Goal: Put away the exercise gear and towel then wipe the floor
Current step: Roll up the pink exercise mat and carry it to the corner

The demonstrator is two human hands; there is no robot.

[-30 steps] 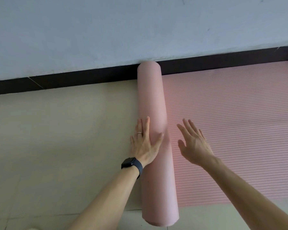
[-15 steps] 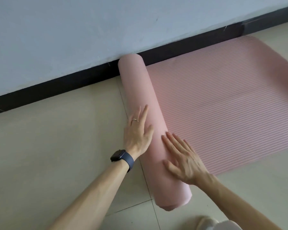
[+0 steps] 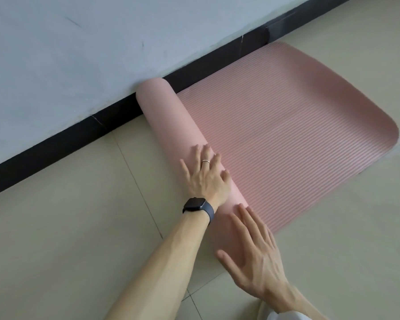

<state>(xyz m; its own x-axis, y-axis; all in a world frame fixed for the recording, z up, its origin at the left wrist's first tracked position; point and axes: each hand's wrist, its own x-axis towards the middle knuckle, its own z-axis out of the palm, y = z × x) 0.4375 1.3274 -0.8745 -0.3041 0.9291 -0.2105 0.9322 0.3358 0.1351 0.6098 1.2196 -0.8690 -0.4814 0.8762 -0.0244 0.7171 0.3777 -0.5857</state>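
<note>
A pale tiled floor (image 3: 67,227) meets a grey-white wall (image 3: 79,54) along a black skirting board (image 3: 56,144). The pink mat (image 3: 286,135) lies on the floor with one long edge against that board. Its left portion is wound into a thick roll (image 3: 171,125) whose far end touches the skirting board, and the ribbed remainder lies flat to the right, out to its rounded corners. The left hand (image 3: 206,179) rests on top of the roll about midway along it, fingers spread and only slightly bent, tips reaching over the crest towards the flat part; it presses down and grips nothing. A dark watch (image 3: 198,207) sits on that wrist and a thin ring (image 3: 205,161) on one finger. The right hand (image 3: 256,257) lies flat on the near end of the roll, fingers straight and spread, thumb out to the left, likewise holding nothing; with the forearm it hides the roll's near end. A second ago this hand hung over the flat ribbed part, clear of the roll; half a second ago it had come down on the roll close beside the left hand, and now it sits nearer the end. The left hand, earlier laid along the roll's left flank, has moved up onto the crest. The view has swung right, so the mat's far end, cut off before, shows whole.
</note>
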